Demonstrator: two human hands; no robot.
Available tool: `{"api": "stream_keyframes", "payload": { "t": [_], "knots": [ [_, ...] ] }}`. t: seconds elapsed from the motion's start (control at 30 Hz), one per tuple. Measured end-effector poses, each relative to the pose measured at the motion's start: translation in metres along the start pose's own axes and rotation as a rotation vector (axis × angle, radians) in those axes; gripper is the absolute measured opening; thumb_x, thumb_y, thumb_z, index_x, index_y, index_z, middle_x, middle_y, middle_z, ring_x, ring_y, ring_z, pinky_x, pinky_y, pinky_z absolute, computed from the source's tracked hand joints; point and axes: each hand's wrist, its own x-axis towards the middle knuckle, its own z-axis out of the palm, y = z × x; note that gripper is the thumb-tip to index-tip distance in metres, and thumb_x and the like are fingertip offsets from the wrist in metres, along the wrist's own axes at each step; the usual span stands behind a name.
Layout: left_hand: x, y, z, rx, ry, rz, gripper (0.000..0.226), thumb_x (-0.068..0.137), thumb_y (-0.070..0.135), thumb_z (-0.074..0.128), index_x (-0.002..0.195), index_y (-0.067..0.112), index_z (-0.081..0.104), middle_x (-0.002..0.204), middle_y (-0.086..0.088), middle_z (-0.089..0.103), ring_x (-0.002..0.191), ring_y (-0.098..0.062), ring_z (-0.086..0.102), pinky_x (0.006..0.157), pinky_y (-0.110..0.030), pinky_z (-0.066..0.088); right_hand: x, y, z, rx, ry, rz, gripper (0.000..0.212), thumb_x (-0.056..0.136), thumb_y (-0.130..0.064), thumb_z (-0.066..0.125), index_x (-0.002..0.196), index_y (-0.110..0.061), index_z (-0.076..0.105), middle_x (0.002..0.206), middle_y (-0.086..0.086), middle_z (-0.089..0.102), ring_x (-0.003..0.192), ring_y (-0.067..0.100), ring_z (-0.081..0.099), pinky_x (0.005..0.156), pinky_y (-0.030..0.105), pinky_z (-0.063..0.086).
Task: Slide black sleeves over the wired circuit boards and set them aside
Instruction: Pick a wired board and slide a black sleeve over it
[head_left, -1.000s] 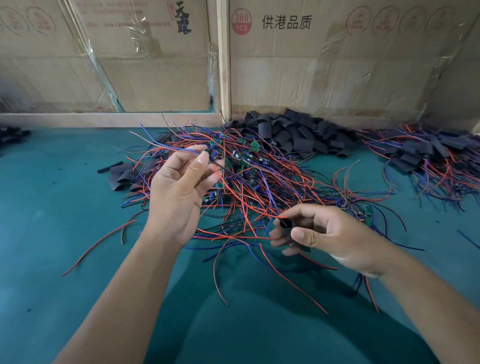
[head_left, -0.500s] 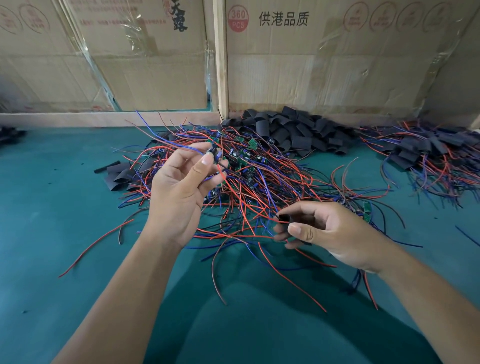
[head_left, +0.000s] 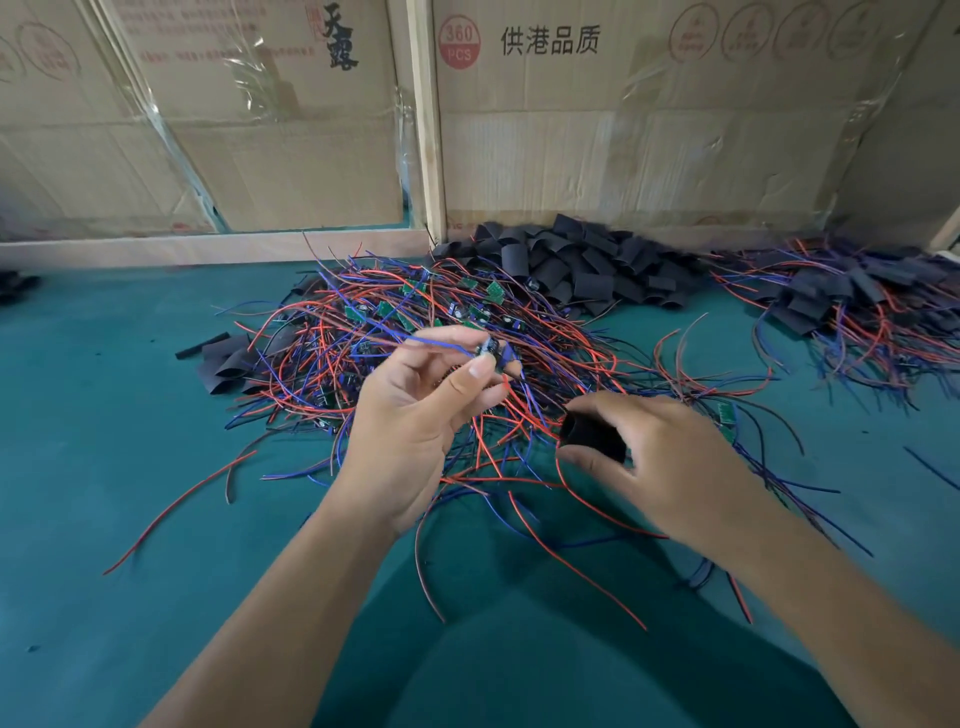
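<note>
My left hand (head_left: 415, 415) pinches a small wired circuit board (head_left: 491, 352) between thumb and fingertips, raised above the tangle of red and blue wired boards (head_left: 415, 332). A blue wire trails left from that board. My right hand (head_left: 660, 457) holds a black sleeve (head_left: 589, 434) with its open mouth turned toward the left hand, a short gap right of and below the board. The far fingers of the right hand are hidden behind the sleeve.
A heap of loose black sleeves (head_left: 576, 265) lies by the cardboard wall (head_left: 623, 130). A pile of sleeved boards with wires (head_left: 852, 306) sits at the far right. A few flat sleeves (head_left: 228, 364) lie left of the tangle on the green mat (head_left: 104, 467).
The left hand has drawn the board out of the pile and shifted right. The right hand has turned the sleeve's mouth toward it and moved closer.
</note>
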Motion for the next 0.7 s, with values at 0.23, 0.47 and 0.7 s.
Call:
{"api": "stream_keyframes", "payload": {
  "t": [0.23, 0.47, 0.7],
  "knots": [
    [-0.006, -0.011, 0.008, 0.058, -0.084, -0.086, 0.019, 0.076, 0.018, 0.080, 0.093, 0.019, 0.073, 0.095, -0.017, 0.069, 0.089, -0.024, 0.069, 0.078, -0.027, 0.056, 0.000, -0.008, -0.003, 0.126, 0.201, -0.049, 0.046, 0.089, -0.048, 0.061, 0.118, -0.013, 0.067, 0.108, -0.003, 0.071, 0.094, 0.021, 0.068, 0.077, 0.041, 0.055],
    [-0.011, -0.023, 0.010, 0.197, -0.154, -0.103, 0.018, 0.079, 0.018, 0.080, 0.094, 0.024, 0.073, 0.091, 0.000, 0.069, 0.081, -0.010, 0.065, 0.075, -0.019, 0.051, 0.000, -0.010, -0.005, 0.163, 0.228, -0.123, 0.039, 0.094, -0.044, 0.060, 0.116, -0.013, 0.068, 0.102, -0.002, 0.067, 0.089, 0.020, 0.065, 0.072, 0.040, 0.053],
    [-0.011, -0.022, 0.010, 0.281, -0.163, -0.115, 0.015, 0.082, 0.014, 0.078, 0.094, 0.022, 0.074, 0.088, 0.001, 0.071, 0.079, -0.010, 0.065, 0.074, -0.021, 0.052, 0.000, -0.009, -0.004, 0.079, 0.263, -0.175, 0.044, 0.090, -0.041, 0.067, 0.116, -0.005, 0.068, 0.101, 0.005, 0.072, 0.089, 0.023, 0.070, 0.071, 0.040, 0.056]
  ]
}}
